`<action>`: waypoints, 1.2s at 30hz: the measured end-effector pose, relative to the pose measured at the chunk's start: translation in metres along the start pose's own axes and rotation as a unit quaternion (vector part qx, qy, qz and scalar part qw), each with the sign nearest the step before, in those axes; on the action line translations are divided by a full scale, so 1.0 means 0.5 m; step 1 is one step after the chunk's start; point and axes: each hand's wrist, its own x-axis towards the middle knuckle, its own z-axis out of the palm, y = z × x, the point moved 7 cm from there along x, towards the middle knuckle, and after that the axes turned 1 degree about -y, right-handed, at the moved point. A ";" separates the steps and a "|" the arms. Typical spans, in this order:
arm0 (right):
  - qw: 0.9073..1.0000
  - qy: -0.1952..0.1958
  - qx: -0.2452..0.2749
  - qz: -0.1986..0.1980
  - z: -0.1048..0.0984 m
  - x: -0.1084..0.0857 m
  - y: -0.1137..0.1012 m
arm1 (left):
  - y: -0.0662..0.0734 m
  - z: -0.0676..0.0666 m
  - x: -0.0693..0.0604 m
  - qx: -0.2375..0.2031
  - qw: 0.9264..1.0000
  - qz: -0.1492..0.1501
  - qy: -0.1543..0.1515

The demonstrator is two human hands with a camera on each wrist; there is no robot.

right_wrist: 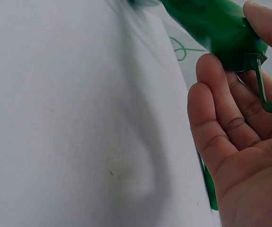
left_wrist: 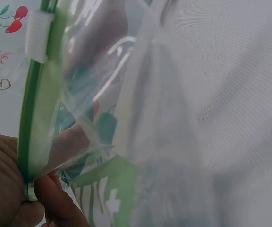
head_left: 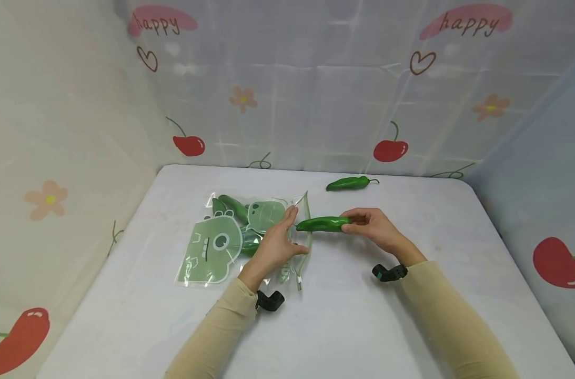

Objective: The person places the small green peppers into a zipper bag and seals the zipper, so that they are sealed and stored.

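My right hand (head_left: 374, 227) pinches a long green chili pepper (head_left: 321, 224) by its stem end, thumb against fingers. Its curved stem (right_wrist: 263, 87) hangs over my fingers in the right wrist view. The pepper lies about level, tip pointing left at the mouth of a clear zip bag (head_left: 188, 276) with green cartoon print. At that mouth, my left hand (head_left: 274, 246) holds the bag's edge, thumb apart from the fingers. In the left wrist view, fingers (left_wrist: 55, 201) curl by the green zip strip (left_wrist: 26, 127), and another finger shows through the film. Several green peppers (head_left: 235, 208) are inside the bag.
Another green pepper (head_left: 349, 183) lies near the table's back edge. A white slider (left_wrist: 39, 35) sits on the zip strip. The white table (head_left: 344, 326) is enclosed at the back and sides by printed sheeting (head_left: 315, 105).
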 end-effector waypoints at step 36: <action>1.000 -0.013 0.015 -0.012 0.086 0.015 0.002 | 0.007 -0.004 0.003 0.005 1.000 0.003 0.005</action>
